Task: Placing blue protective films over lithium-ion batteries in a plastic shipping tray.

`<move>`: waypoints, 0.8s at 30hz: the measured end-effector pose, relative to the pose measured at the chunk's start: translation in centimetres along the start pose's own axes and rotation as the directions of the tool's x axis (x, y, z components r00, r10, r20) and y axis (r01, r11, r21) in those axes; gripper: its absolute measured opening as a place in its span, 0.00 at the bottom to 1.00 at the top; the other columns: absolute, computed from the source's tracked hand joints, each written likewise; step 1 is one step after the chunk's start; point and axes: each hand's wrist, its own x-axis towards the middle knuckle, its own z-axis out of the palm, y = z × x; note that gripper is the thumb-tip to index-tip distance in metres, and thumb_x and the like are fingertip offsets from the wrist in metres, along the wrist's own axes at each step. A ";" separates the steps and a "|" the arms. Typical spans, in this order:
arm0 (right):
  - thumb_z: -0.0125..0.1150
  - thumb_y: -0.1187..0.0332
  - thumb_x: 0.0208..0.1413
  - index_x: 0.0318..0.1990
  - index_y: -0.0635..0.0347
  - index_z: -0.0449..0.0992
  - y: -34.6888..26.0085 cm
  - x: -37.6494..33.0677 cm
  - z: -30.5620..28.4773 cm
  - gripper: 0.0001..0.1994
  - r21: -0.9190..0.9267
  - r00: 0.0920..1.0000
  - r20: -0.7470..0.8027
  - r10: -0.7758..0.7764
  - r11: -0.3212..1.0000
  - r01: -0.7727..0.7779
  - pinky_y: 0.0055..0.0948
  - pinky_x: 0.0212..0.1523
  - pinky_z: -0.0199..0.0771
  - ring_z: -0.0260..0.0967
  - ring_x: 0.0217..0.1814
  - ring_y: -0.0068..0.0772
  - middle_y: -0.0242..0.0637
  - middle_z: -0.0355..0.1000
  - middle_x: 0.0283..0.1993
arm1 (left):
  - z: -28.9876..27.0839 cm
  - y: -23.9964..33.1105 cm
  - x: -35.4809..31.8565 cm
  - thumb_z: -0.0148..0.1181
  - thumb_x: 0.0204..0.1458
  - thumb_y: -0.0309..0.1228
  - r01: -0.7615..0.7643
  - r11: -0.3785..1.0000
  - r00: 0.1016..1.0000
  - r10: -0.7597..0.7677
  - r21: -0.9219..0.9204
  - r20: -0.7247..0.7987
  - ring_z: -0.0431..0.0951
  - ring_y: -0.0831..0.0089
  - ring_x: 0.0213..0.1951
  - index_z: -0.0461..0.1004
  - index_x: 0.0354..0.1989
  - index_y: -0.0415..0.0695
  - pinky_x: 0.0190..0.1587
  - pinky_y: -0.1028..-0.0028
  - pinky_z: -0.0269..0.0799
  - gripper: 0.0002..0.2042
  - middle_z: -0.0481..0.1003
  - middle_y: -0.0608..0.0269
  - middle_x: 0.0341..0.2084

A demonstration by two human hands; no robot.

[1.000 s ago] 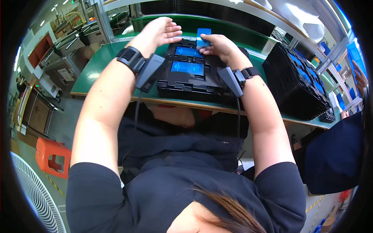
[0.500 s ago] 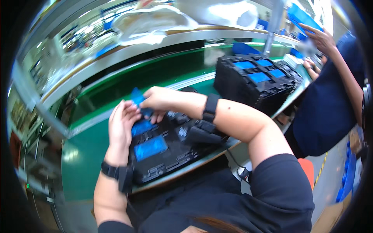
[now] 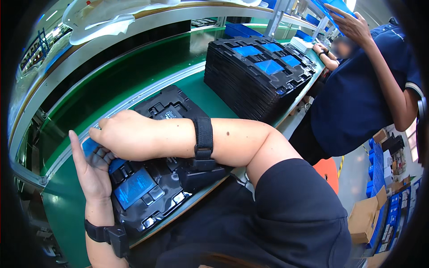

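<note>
The blue flat piece (image 3: 89, 146) is showing between my hands at nine o'clock in my view, beside the left end of the black tray (image 3: 163, 206). Nearest me, a black wristband (image 3: 98, 233) is circling my left wrist at eight o'clock, and a black strap (image 3: 204, 136) is wrapping my right forearm near the centre. My right hand (image 3: 125, 135) is clamping the piece, its back hiding most of the grip. My left hand (image 3: 94, 176) is standing close beside it, one digit pointing up; I cannot tell whether it is touching the piece or how its other fingers are folding. Below my hands, a blue panel (image 3: 134, 187) is lying in the tray at eight o'clock, and the tray is resting on the green table (image 3: 65, 212). At one o'clock, a stack of black trays (image 3: 239, 85) is standing well apart, carrying blue panels on top. At two to three o'clock, a co-worker (image 3: 357, 116) is standing in a dark blue top, holding up a blue object (image 3: 333, 12). Beyond the stack, a blue bin (image 3: 240, 30) is sitting at twelve o'clock.
</note>
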 end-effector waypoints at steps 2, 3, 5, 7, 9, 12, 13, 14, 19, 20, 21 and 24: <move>0.62 0.71 0.39 0.40 0.67 0.69 0.0 -0.3 -0.5 0.17 -0.058 0.999 0.003 -0.038 0.998 0.038 0.39 0.34 0.74 0.73 0.34 0.50 0.51 0.71 0.33 | 0.0 -0.3 -0.1 0.41 0.59 0.48 -0.043 0.999 0.999 0.043 0.025 -0.019 0.74 0.72 0.33 0.69 0.43 0.42 0.40 0.73 0.69 0.21 0.74 0.60 0.34; 0.61 0.70 0.41 0.40 0.66 0.69 0.1 -0.4 -0.7 0.17 -0.066 1.000 0.017 -0.012 0.998 0.013 0.39 0.34 0.74 0.73 0.34 0.50 0.50 0.71 0.33 | -0.3 -0.5 0.3 0.44 0.59 0.45 -0.038 0.996 0.999 0.039 0.075 -0.012 0.74 0.72 0.32 0.69 0.42 0.41 0.37 0.73 0.69 0.18 0.74 0.61 0.33; 0.61 0.68 0.42 0.42 0.67 0.69 0.8 0.0 0.3 0.18 0.038 1.000 -0.026 0.005 0.999 -0.004 0.39 0.34 0.73 0.72 0.34 0.52 0.52 0.71 0.34 | 0.0 -0.1 0.0 0.50 0.58 0.37 -0.035 0.996 0.999 0.038 0.080 -0.029 0.73 0.74 0.30 0.70 0.40 0.42 0.35 0.75 0.70 0.11 0.73 0.63 0.31; 0.62 0.65 0.42 0.43 0.68 0.69 1.6 0.1 1.1 0.21 0.101 0.998 -0.038 0.040 0.994 -0.036 0.39 0.34 0.73 0.72 0.34 0.53 0.53 0.71 0.35 | -1.6 -0.4 0.4 0.50 0.57 0.36 -0.065 0.992 0.998 0.066 0.107 -0.010 0.73 0.74 0.30 0.70 0.40 0.42 0.35 0.76 0.70 0.11 0.73 0.63 0.31; 0.67 0.57 0.40 0.48 0.71 0.67 1.9 0.2 1.3 0.31 0.309 0.951 -0.308 0.014 0.947 0.086 0.36 0.36 0.72 0.73 0.32 0.47 0.50 0.71 0.33 | -2.7 -0.1 0.7 0.51 0.57 0.35 -0.115 0.984 0.993 0.113 0.140 0.024 0.72 0.78 0.31 0.70 0.38 0.41 0.36 0.79 0.68 0.10 0.72 0.65 0.30; 0.70 0.51 0.37 0.51 0.74 0.65 0.7 -0.3 -1.0 0.39 0.778 0.958 -0.026 0.286 0.608 -0.160 0.30 0.32 0.72 0.72 0.31 0.34 0.45 0.71 0.31 | -2.3 -0.2 0.7 0.51 0.58 0.36 -0.245 0.930 0.970 0.234 0.273 0.073 0.70 0.83 0.31 0.70 0.37 0.41 0.37 0.82 0.66 0.10 0.71 0.68 0.29; 0.69 0.56 0.39 0.50 0.73 0.65 -0.2 -0.3 -2.2 0.34 0.841 0.925 0.125 0.359 0.457 -0.291 0.24 0.25 0.71 0.69 0.26 0.25 0.40 0.70 0.29 | -1.6 0.0 0.2 0.50 0.58 0.34 -0.270 0.899 0.963 0.257 0.345 0.083 0.68 0.86 0.32 0.70 0.36 0.40 0.38 0.85 0.63 0.09 0.70 0.70 0.29; 0.69 0.56 0.39 0.50 0.73 0.65 -0.1 -0.1 -2.2 0.34 0.839 0.926 0.129 0.355 0.459 -0.293 0.24 0.25 0.71 0.69 0.26 0.25 0.40 0.70 0.29 | -1.6 0.2 0.0 0.50 0.58 0.34 -0.271 0.900 0.962 0.260 0.342 0.079 0.68 0.86 0.32 0.70 0.36 0.40 0.38 0.85 0.63 0.09 0.70 0.70 0.29; 0.64 0.71 0.43 0.34 0.69 0.72 1.2 -0.2 -1.9 0.12 0.800 0.913 0.076 0.400 0.522 -0.295 0.22 0.17 0.66 0.66 0.17 0.22 0.37 0.69 0.22 | -2.3 0.4 -0.2 0.51 0.58 0.30 -0.318 0.785 0.947 0.294 0.531 0.133 0.66 0.86 0.34 0.71 0.36 0.38 0.40 0.86 0.61 0.07 0.69 0.71 0.31; 0.63 0.73 0.43 0.30 0.68 0.73 1.2 -0.1 -2.1 0.08 0.796 0.923 0.071 0.379 0.536 -0.281 0.22 0.17 0.65 0.66 0.18 0.22 0.36 0.69 0.21 | -2.5 0.6 -0.1 0.51 0.58 0.30 -0.334 0.754 0.941 0.303 0.566 0.151 0.66 0.86 0.34 0.71 0.37 0.37 0.41 0.85 0.61 0.08 0.70 0.70 0.31; 0.63 0.73 0.43 0.30 0.68 0.73 1.6 -0.2 -2.0 0.08 0.797 0.920 0.072 0.385 0.533 -0.285 0.22 0.17 0.65 0.66 0.18 0.22 0.36 0.69 0.21 | -2.1 0.7 -0.1 0.51 0.58 0.30 -0.330 0.757 0.942 0.297 0.564 0.154 0.66 0.86 0.34 0.71 0.37 0.37 0.41 0.85 0.61 0.08 0.70 0.70 0.31; 0.63 0.74 0.39 0.28 0.68 0.74 2.7 0.2 -0.7 0.07 0.635 0.902 -0.288 0.321 0.769 -0.071 0.24 0.22 0.68 0.68 0.21 0.25 0.38 0.70 0.22 | -1.6 1.0 0.0 0.51 0.57 0.30 -0.292 0.733 0.955 0.261 0.615 0.143 0.68 0.81 0.40 0.71 0.41 0.36 0.47 0.81 0.61 0.10 0.71 0.65 0.36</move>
